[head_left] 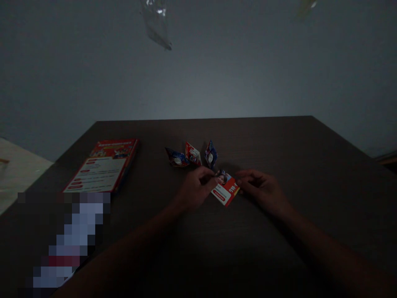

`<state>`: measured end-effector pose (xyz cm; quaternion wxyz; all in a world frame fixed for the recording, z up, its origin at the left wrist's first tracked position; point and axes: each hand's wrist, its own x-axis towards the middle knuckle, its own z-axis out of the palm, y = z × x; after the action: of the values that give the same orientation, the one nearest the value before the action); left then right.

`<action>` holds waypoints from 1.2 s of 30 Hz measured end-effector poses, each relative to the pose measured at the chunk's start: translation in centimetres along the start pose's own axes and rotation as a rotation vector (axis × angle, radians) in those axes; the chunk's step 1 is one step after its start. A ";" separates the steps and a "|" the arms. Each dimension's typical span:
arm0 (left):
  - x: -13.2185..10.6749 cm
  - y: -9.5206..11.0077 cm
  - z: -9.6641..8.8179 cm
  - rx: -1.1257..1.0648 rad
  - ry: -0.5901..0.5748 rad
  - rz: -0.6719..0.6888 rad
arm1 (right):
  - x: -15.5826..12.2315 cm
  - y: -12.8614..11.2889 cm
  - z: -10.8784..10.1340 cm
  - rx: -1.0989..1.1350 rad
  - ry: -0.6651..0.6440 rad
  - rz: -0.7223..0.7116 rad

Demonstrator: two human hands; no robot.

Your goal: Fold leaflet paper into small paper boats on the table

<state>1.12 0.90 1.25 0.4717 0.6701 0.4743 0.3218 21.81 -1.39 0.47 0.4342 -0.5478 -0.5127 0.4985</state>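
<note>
Both my hands meet at the middle of a dark wooden table (279,140). Between them lies a small folded piece of printed paper (226,189), red and white with a picture on it. My left hand (197,188) pinches its left upper edge with curled fingers. My right hand (259,186) pinches its right edge, fingers also curled. Just beyond the hands stand three small folded paper shapes: a blue one (176,158), a red and white one (192,154) and a blue one (211,154).
A stack of red and white printed leaflets (104,167) lies at the left of the table. A blurred-out patch (66,240) covers the near left corner. A grey wall rises behind the table; a pale surface (18,169) sits left of it.
</note>
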 end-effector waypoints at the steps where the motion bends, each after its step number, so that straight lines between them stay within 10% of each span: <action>1: -0.1 0.0 -0.2 0.114 0.084 0.088 | 0.1 0.1 0.0 0.004 0.008 0.015; 7: -1.4 0.4 -0.5 0.520 0.021 0.652 | 0.3 0.1 -0.1 0.095 -0.011 0.099; 17: -1.8 0.6 -0.3 0.845 -0.135 0.978 | 0.2 -0.2 0.3 0.079 -0.028 0.167; 31: -1.5 0.2 -0.9 0.857 -0.152 0.981 | -0.1 -0.3 0.2 0.087 -0.139 0.279; 36: -0.8 -0.7 -0.9 0.994 -0.160 0.930 | -0.1 -0.4 -0.6 -0.358 -0.183 -0.044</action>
<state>-0.21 0.53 0.96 -0.0456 0.9627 0.1924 0.1845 22.35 -1.47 0.96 0.2922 -0.5573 -0.6423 0.4376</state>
